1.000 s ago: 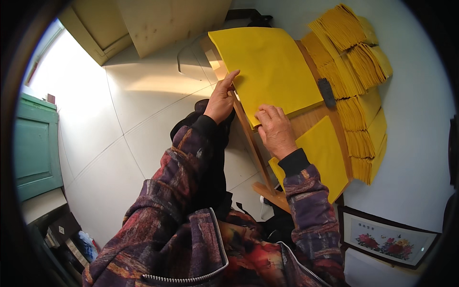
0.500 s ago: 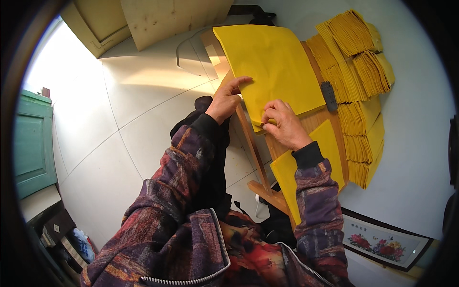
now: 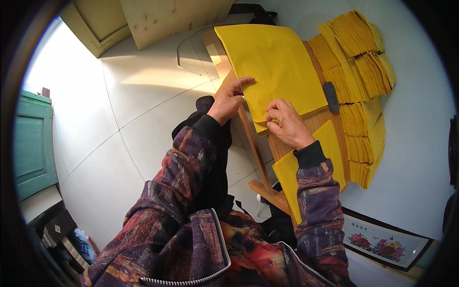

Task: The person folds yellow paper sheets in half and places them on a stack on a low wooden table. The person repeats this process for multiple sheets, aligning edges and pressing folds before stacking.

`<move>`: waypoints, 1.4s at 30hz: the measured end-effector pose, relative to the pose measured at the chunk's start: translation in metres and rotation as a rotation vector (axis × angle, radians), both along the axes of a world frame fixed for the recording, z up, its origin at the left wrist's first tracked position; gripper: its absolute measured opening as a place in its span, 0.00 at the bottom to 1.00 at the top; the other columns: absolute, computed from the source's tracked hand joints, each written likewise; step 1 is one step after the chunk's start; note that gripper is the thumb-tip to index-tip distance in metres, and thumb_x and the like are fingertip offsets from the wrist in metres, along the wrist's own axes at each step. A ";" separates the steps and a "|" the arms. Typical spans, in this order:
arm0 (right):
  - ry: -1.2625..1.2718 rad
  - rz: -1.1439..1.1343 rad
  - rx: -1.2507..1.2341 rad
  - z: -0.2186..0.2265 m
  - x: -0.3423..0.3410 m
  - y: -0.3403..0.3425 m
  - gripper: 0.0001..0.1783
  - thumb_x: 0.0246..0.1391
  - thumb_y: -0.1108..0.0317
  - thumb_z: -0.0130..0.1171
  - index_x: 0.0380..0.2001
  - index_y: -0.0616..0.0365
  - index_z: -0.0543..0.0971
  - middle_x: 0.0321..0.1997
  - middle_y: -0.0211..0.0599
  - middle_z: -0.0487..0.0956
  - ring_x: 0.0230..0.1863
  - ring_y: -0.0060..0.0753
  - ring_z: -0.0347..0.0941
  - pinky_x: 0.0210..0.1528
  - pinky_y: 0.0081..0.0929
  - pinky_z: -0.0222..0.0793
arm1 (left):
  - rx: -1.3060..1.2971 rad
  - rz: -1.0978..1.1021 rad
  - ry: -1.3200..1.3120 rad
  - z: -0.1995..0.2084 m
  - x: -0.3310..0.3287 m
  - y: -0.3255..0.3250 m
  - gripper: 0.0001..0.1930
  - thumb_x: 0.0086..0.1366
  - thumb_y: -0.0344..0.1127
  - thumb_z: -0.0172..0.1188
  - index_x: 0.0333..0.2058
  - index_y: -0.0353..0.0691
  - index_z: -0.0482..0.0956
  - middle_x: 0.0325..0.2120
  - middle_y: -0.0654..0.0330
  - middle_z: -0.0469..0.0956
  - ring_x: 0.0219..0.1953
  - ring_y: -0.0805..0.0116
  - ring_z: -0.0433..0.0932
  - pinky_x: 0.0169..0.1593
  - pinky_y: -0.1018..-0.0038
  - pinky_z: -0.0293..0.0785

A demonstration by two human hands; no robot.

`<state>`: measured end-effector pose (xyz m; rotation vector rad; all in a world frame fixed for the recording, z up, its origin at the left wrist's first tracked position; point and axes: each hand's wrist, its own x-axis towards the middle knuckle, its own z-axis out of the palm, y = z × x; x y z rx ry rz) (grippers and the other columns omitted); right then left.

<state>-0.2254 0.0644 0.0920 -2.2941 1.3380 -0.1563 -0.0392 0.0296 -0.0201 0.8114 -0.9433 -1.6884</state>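
Observation:
A stack of yellow paper sheets (image 3: pixel 275 62) lies on a wooden table, its near left corner over the edge. My left hand (image 3: pixel 228 101) is closed at the stack's left edge, its index finger on top of the paper and the other fingers curled below. My right hand (image 3: pixel 289 125) pinches the near left corner of the top sheet, which is slightly turned up between thumb and fingers. Under my right wrist is a second yellow stack (image 3: pixel 308 174), partly hidden by my sleeve. How many sheets each hand grips I cannot tell.
Several bundles of folded yellow paper (image 3: pixel 358 71) are piled along the table's right side. A dark grey block (image 3: pixel 330 96) lies by the stack's right edge on the wooden table (image 3: pixel 313 122). A framed flower picture (image 3: pixel 382 241) is at lower right, a green cabinet (image 3: pixel 36 141) at far left.
My right fingers have curled a little tighter at the paper's corner. The whole view has shifted very slightly; the left hand keeps its place on the edge.

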 end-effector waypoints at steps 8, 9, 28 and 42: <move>-0.082 -0.046 0.045 -0.001 -0.002 0.001 0.02 0.47 0.75 0.58 0.26 0.62 0.77 0.43 0.42 0.72 0.50 0.47 0.67 0.55 0.35 0.64 | -0.001 0.021 0.010 0.006 0.000 0.002 0.30 0.54 0.14 0.42 0.57 0.36 0.70 0.53 0.56 0.72 0.55 0.67 0.70 0.58 0.77 0.64; -0.094 -0.048 0.050 -0.001 -0.003 0.001 0.02 0.47 0.75 0.58 0.26 0.62 0.77 0.43 0.42 0.72 0.50 0.47 0.67 0.55 0.35 0.64 | 0.002 0.020 0.011 0.006 0.000 0.003 0.30 0.54 0.14 0.42 0.57 0.36 0.70 0.53 0.56 0.72 0.55 0.67 0.69 0.58 0.77 0.63; -0.131 -0.122 0.087 -0.008 -0.006 0.001 0.05 0.53 0.75 0.55 0.26 0.62 0.70 0.43 0.39 0.70 0.47 0.37 0.68 0.52 0.26 0.64 | -0.012 0.035 0.009 0.005 -0.002 0.004 0.31 0.53 0.14 0.44 0.57 0.39 0.71 0.49 0.61 0.74 0.45 0.72 0.73 0.51 0.79 0.69; -0.732 -0.411 0.315 -0.035 -0.028 0.002 0.03 0.57 0.73 0.56 0.30 0.61 0.76 0.44 0.30 0.75 0.35 0.15 0.67 0.39 0.15 0.65 | -0.565 0.468 -0.700 0.014 -0.006 0.044 0.19 0.49 0.30 0.67 0.43 0.44 0.81 0.59 0.50 0.64 0.63 0.49 0.60 0.63 0.60 0.59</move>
